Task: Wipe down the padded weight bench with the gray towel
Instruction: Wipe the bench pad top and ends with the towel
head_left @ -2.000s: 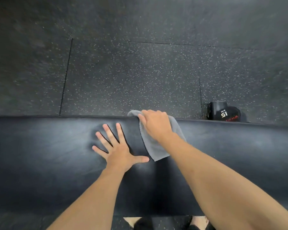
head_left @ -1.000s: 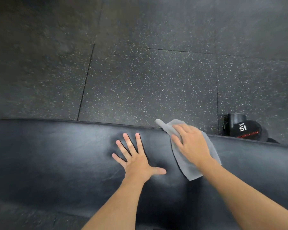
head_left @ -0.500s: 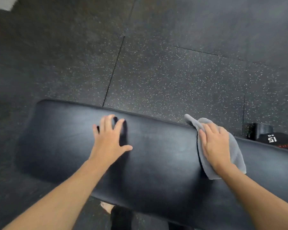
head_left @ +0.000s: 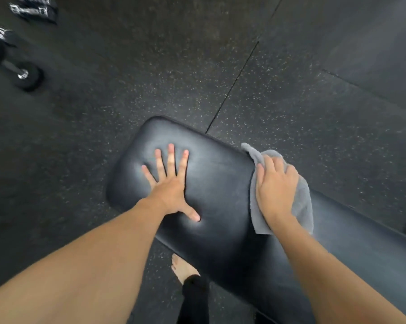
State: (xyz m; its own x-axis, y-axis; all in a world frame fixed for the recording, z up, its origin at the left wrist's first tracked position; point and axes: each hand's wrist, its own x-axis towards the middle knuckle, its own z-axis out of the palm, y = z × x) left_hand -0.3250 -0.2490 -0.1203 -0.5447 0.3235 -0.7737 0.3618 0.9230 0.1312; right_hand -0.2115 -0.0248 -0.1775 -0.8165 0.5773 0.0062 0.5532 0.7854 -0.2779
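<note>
The black padded bench (head_left: 218, 183) runs from its rounded end at centre left down to the lower right. My left hand (head_left: 171, 185) lies flat on the pad near that end, fingers spread, holding nothing. My right hand (head_left: 275, 185) presses the gray towel (head_left: 302, 202) onto the pad at its far edge, fingers curled over the cloth. One towel corner sticks out past the far edge of the bench.
Speckled black rubber floor tiles surround the bench. Dumbbells (head_left: 22, 73) lie on the floor at the upper left. My bare foot (head_left: 182, 268) stands on the floor just in front of the bench.
My view has swung left, bringing the bench's rounded end into sight. Both hands have shifted left along the pad, the right one dragging the towel with it. My left fingers have spread apart.
</note>
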